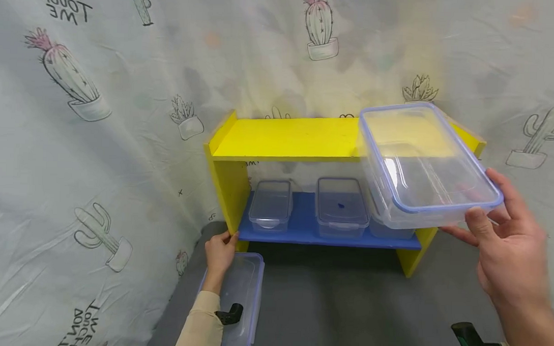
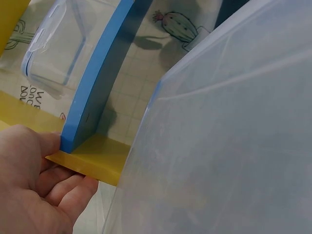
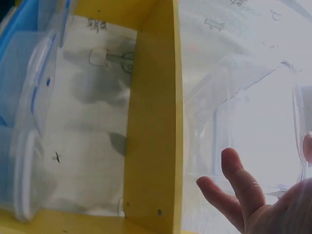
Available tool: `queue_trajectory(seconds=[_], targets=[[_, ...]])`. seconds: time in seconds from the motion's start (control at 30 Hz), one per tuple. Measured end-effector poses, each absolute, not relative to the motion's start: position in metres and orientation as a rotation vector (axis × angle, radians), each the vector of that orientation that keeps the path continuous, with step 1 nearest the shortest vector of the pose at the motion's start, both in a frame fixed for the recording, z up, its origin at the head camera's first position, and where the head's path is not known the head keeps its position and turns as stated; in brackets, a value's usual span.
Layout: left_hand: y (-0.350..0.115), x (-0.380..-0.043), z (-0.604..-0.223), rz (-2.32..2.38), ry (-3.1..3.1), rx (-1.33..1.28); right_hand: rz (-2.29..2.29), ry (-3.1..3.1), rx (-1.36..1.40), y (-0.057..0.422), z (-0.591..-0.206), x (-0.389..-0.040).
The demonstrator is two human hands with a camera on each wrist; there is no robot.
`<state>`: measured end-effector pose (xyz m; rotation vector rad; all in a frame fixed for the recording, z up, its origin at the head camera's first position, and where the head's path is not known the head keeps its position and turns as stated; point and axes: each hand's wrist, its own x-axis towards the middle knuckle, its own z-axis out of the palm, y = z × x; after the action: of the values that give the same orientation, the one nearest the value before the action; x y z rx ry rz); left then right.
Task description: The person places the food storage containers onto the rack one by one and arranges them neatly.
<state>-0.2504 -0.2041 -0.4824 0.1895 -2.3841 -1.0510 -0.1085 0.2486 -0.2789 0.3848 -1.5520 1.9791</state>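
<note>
My right hand (image 1: 508, 232) holds a large clear plastic food container (image 1: 423, 183) with a blue-edged lid by its near right corner, raised in front of the yellow top shelf (image 1: 287, 137). In the right wrist view the container (image 3: 253, 126) shows pale, with fingers under it. My left hand (image 1: 221, 250) grips the front left edge of the shelf unit; in the left wrist view its thumb lies at the end of the blue shelf (image 2: 97, 78), fingers on the yellow side panel (image 2: 109, 161). A blue-rimmed lidded container (image 1: 240, 304) lies below my left forearm.
On the blue lower shelf stand a small clear container (image 1: 271, 206) at the left and another container (image 1: 342, 208) in the middle. A third container (image 1: 391, 231) is partly hidden behind the raised one. Patterned cloth (image 1: 121, 162) hangs behind the grey table (image 1: 336, 302).
</note>
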Motion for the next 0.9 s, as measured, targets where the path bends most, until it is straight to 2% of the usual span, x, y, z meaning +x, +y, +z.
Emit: queue_trajectory(seconds=[0.33, 0.6, 0.9], targets=[[-0.205, -0.255, -0.485, -1.073, -2.357, 0.199, 1.634, -1.952, 0.144, 0.254, -0.249, -0.131], [-0.202, -0.249, -0.488, -1.053, -2.386, 0.225, 1.121, -2.278, -0.198, 0.26, -0.235, -0.15], [-0.199, -0.251, -0.484, -1.06, -2.37, 0.237, 1.087, -2.295, -0.214, 0.275, -0.223, -0.173]])
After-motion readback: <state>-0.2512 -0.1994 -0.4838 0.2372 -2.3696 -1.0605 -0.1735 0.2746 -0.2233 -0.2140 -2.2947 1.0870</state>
